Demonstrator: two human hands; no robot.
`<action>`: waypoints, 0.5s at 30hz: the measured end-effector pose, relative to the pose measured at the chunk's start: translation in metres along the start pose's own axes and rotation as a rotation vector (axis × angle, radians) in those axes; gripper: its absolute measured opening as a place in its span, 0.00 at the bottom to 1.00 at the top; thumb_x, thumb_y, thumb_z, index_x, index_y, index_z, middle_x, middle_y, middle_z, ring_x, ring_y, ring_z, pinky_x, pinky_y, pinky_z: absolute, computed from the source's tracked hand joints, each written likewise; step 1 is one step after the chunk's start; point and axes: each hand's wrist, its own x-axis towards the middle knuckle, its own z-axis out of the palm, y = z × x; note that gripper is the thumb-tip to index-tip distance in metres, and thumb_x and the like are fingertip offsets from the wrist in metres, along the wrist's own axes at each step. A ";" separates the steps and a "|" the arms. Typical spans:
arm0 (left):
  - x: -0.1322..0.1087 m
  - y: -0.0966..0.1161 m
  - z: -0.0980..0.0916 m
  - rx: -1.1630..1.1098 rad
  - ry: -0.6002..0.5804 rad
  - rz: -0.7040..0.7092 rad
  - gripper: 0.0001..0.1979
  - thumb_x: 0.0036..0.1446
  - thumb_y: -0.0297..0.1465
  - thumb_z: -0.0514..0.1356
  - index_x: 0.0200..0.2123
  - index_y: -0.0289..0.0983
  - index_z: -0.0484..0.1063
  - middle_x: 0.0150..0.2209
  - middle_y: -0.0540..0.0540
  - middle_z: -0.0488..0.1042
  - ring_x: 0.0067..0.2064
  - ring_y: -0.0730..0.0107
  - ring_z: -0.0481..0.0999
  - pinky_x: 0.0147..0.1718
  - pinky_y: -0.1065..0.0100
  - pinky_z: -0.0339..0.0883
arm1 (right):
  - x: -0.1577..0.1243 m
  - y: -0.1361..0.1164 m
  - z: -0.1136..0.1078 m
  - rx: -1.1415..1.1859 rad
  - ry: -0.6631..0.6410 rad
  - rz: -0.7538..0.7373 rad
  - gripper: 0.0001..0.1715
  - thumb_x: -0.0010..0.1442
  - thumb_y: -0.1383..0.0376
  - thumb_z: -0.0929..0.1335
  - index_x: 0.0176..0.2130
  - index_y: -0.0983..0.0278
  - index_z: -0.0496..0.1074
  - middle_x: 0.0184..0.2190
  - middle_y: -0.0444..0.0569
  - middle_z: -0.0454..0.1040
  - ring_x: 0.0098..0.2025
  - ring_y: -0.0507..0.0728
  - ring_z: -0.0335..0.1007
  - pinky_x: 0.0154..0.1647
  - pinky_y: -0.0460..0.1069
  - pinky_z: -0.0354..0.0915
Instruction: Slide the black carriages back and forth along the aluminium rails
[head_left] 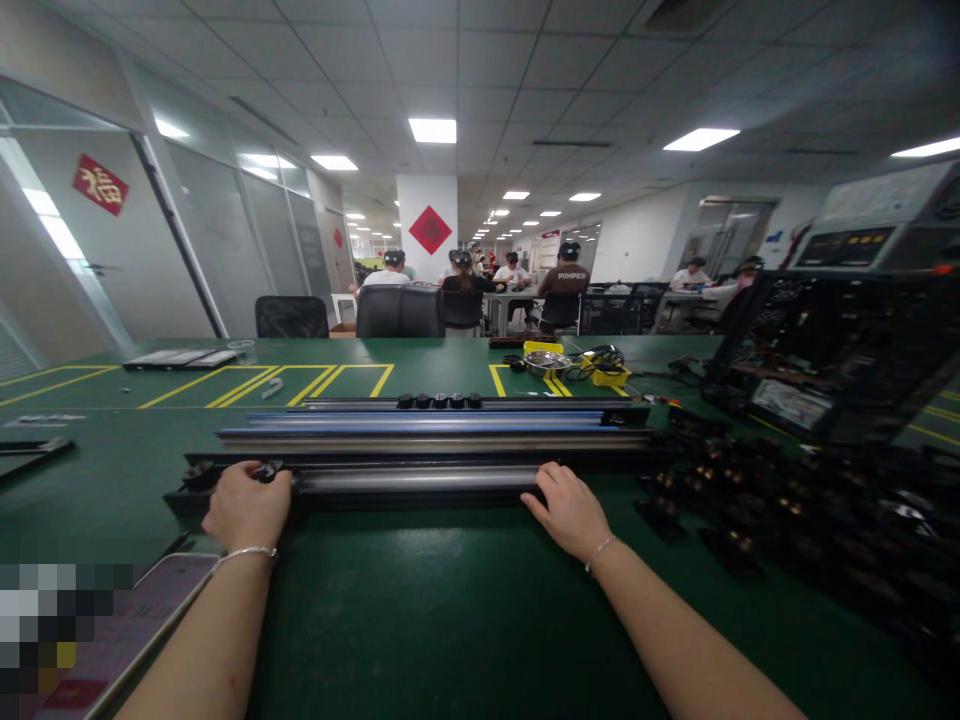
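Note:
A long dark bar with a silvery, rounded top face [420, 480] lies crosswise on the green table in front of me. My left hand [247, 505] is closed at its left end, thumb and fingers pinching a small black part [268, 470]. At the bar's right end, my right hand [566, 508] is closed over the edge with the thumb in front. Just behind it lie more long strips, among them a blue-and-silver one [420, 421]. Several small black round knobs [439, 401] stand in a row behind those. A black end piece [199, 478] sits left of my left hand.
Many small black parts [810, 520] are heaped at the right, with an open computer case [810, 350] behind them. Farther back stand a metal bowl [547, 362] and a yellow tray with cables [606, 372]. A flat panel [184, 357] lies at the back left. People sit beyond the table.

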 end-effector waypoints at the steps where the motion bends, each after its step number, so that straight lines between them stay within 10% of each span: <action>1: 0.000 0.000 0.000 0.002 0.000 -0.001 0.25 0.48 0.44 0.53 0.47 0.37 0.65 0.47 0.34 0.69 0.49 0.44 0.66 0.43 0.50 0.59 | 0.000 -0.001 -0.001 -0.017 -0.008 0.001 0.17 0.60 0.54 0.57 0.35 0.62 0.66 0.37 0.51 0.68 0.39 0.57 0.62 0.39 0.52 0.60; 15: 0.004 -0.003 0.008 0.004 0.005 0.019 0.24 0.46 0.43 0.54 0.46 0.38 0.66 0.47 0.36 0.70 0.49 0.44 0.67 0.43 0.49 0.60 | 0.000 -0.003 -0.002 -0.084 -0.014 0.011 0.17 0.60 0.54 0.57 0.31 0.62 0.65 0.32 0.48 0.68 0.37 0.56 0.61 0.35 0.49 0.56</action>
